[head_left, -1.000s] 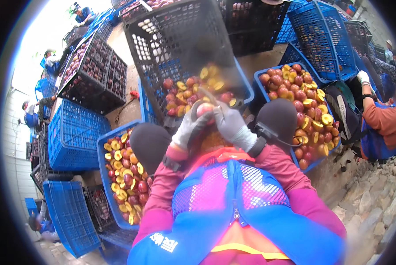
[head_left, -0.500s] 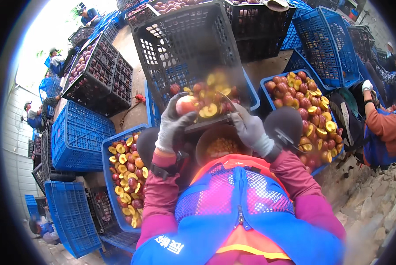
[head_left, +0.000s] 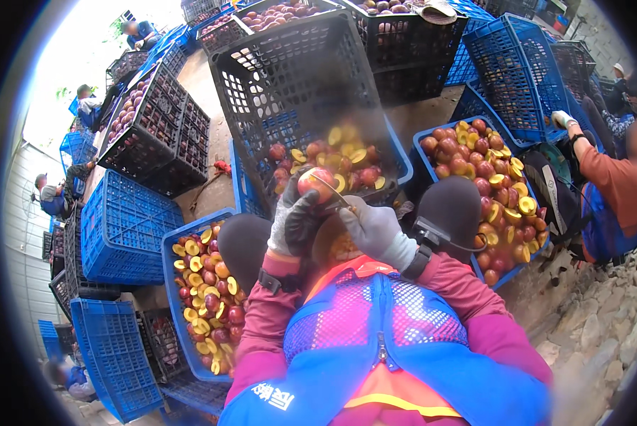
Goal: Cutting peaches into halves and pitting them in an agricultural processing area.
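My left hand (head_left: pixel 290 221), in a grey and black glove, holds a red plum (head_left: pixel 316 184) above my lap. In my gloved right hand (head_left: pixel 379 232) is a knife (head_left: pixel 330 188), its blade against the plum's right side. Just beyond both hands a black slatted crate (head_left: pixel 251 78) stands tilted, its open side facing me. Whole plums and yellow-fleshed cut halves (head_left: pixel 347 150) lie in its lower part. Below my hands, small orange-brown pieces (head_left: pixel 344 249) sit in a bowl that my hands and vest partly hide.
A blue crate of cut plums (head_left: pixel 167 248) stands by my left knee, another blue crate (head_left: pixel 523 268) by my right. Stacked black crates (head_left: pixel 180 135) and blue crates (head_left: pixel 130 227) rise at the left. A co-worker (head_left: pixel 617 188) sits at the right; other people are farther left.
Both hands have come closer together and my right hand has moved left and down. The knife blade, earlier beside the cut halves, is now at the plum. The co-worker's gloved hand has moved left.
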Demonstrator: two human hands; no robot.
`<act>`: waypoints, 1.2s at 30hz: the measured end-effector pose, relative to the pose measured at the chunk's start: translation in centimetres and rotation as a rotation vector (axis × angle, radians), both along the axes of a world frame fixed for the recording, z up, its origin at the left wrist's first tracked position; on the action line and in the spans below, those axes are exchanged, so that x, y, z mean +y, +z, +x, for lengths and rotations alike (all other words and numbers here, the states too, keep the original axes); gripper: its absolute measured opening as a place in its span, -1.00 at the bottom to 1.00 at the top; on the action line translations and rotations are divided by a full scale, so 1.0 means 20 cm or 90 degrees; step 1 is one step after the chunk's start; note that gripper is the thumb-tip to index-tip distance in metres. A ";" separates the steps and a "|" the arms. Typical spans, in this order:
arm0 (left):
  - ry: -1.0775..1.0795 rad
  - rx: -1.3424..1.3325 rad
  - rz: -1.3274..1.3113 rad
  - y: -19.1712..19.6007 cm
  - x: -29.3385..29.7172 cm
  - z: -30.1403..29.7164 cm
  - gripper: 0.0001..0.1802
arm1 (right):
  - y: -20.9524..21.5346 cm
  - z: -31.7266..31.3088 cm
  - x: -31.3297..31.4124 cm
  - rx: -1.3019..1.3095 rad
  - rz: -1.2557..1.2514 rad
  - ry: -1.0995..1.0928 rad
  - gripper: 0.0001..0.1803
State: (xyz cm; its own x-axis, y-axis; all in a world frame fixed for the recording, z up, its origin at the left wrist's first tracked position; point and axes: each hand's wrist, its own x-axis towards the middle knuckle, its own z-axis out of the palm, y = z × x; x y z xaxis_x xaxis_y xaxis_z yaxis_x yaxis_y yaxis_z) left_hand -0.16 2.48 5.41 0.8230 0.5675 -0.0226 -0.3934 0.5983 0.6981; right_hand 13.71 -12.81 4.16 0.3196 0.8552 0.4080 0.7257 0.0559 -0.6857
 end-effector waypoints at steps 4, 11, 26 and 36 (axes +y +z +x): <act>0.054 -0.020 0.004 -0.09 -0.08 0.08 -0.44 | -0.06 -0.01 0.04 -0.055 -0.074 -0.040 -0.64; 0.000 -0.107 -0.223 -0.24 0.00 0.09 -0.58 | -0.11 -0.04 0.04 -0.116 -0.098 -0.056 -0.73; 0.209 0.314 0.322 -0.48 0.06 0.07 -0.39 | -0.22 0.03 0.04 -0.200 -0.131 -0.012 -0.63; -0.127 0.025 -0.333 -0.14 0.11 -0.03 -0.32 | -0.21 0.15 -0.06 -0.223 -0.151 0.001 -0.28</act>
State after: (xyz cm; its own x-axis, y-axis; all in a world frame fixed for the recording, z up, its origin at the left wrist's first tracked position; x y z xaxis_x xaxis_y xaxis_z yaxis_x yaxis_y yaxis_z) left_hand -0.79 4.62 2.64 0.9059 0.3064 -0.2923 -0.2172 0.9288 0.3001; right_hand 16.66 -13.98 -0.01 0.1944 0.9389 0.2841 0.9174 -0.0715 -0.3914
